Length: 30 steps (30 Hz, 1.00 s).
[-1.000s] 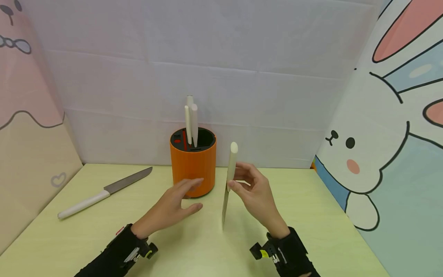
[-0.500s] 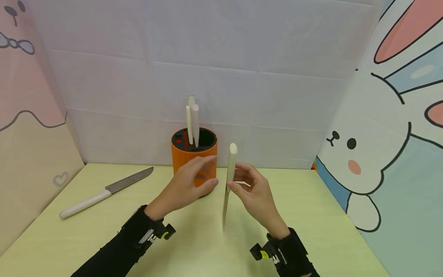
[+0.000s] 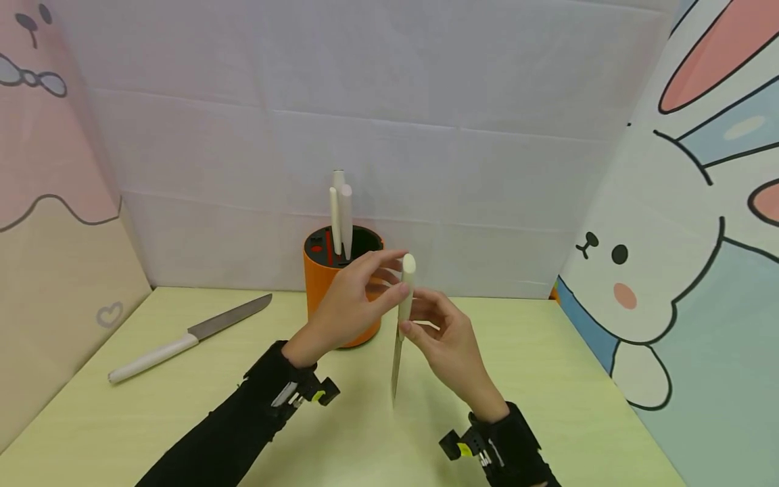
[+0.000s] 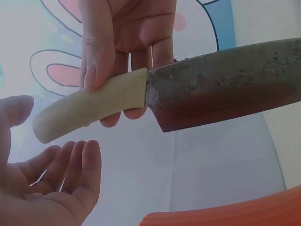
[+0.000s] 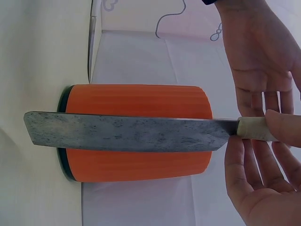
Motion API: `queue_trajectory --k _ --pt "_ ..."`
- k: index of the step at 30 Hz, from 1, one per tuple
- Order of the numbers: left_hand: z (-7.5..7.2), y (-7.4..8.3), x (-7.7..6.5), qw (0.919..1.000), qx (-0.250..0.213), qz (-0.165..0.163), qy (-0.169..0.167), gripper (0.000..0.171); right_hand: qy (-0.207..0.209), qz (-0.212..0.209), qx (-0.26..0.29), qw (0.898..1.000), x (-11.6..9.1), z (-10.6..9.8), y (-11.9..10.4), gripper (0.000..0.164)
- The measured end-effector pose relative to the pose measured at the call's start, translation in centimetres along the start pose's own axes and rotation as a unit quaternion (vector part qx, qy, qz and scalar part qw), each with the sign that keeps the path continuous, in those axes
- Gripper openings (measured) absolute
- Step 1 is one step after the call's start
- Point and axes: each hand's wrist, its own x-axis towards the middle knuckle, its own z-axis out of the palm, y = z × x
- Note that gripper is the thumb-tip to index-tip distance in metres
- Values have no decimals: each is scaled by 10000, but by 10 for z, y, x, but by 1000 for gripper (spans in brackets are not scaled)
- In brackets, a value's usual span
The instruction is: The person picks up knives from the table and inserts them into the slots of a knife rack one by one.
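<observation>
Upright above the table, a kitchen knife (image 3: pixel 408 267) has its pale handle at the top and its broad, worn blade (image 5: pixel 127 134) pointing down. My right hand (image 3: pixel 447 348) pinches the handle's lower part between thumb and fingers, close to the blade. Around the handle's top end, my left hand (image 3: pixel 349 304) is spread with bent fingers. In the left wrist view, a gap shows between the left fingers (image 4: pixel 89 165) and the handle (image 4: pixel 61 115). Behind the left hand stands an orange knife block (image 3: pixel 318 287), partly hidden, with several white-handled knives (image 3: pixel 346 216) in it.
Another knife (image 3: pixel 189 338) with a white handle lies on the pale table (image 3: pixel 359 433) at the left, its blade pointing away to the right. A white sheet (image 3: pixel 487 189) backs the table, and panels with cartoon animals stand on both sides.
The left hand has moved rightward and up, from in front of the knife block to the top of the knife's handle. The right hand and its knife have stayed nearly still.
</observation>
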Motion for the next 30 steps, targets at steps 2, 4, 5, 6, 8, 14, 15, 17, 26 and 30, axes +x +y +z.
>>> queue_trajectory --k 2,4,5,6,8,14,15,17,26,30 --pt "2 2 2 9999 -78 -65 38 51 29 25 8 10000 0 0 0 47" --pt "4 3 3 9998 -141 -97 65 50 49 31 31 10000 0 0 0 47" --pt "5 4 4 9998 -162 -104 84 49 56 33 41 10000 -1 1 -1 47" --pt "6 5 5 9997 -187 -116 106 48 60 29 48 10000 -1 1 -1 47" --pt "8 7 6 9995 -232 -130 150 46 77 24 59 10000 -1 1 -1 47" --pt "12 9 8 9991 -290 -157 263 41 118 35 40 9999 -1 1 -1 46" --pt "12 9 9 9991 -293 -163 273 41 122 36 44 9999 -1 0 -1 46" --pt "13 9 9 9990 -287 -180 291 41 125 38 58 9999 0 0 -1 46" --pt "14 8 6 9983 -380 -275 345 38 128 3 78 9999 1 1 -1 46" --pt "14 7 7 9982 -374 -302 349 37 132 16 82 9999 0 1 -1 46"
